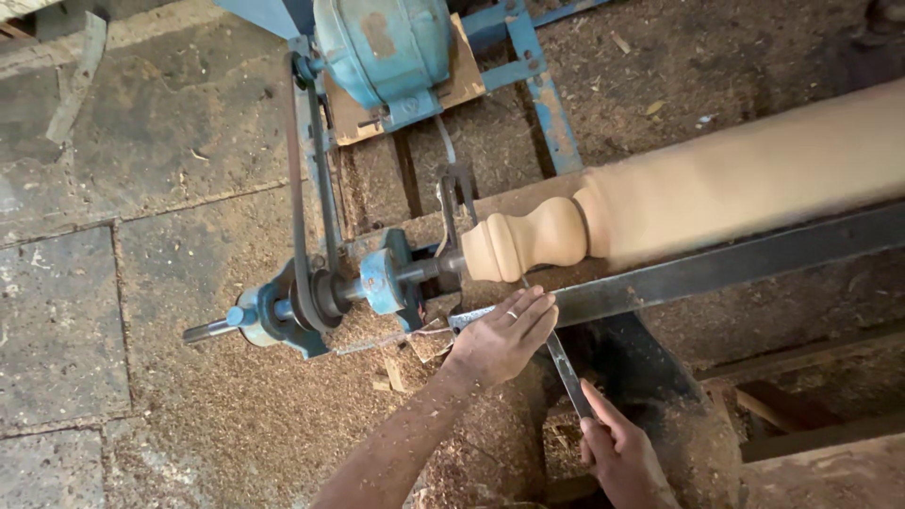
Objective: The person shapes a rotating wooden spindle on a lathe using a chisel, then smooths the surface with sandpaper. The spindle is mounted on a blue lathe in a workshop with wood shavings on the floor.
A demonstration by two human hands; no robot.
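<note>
A long pale wooden workpiece [716,188] spins on a lathe, blurred, with a rounded knob turned at its left end [523,240]. My left hand [504,337] lies flat, fingers together, pressing a long metal chisel [566,368] down onto the dark steel tool rest [735,266]. The chisel's tip reaches up under the knob. My right hand [622,457] grips the lower end of the chisel near the bottom edge of the view.
A blue motor [382,42] sits at the top, with a black belt [300,188] running down to the blue headstock pulley [311,302]. Sawdust and wood chips cover the stone floor [141,283]. Dark frame beams [801,358] lie at lower right.
</note>
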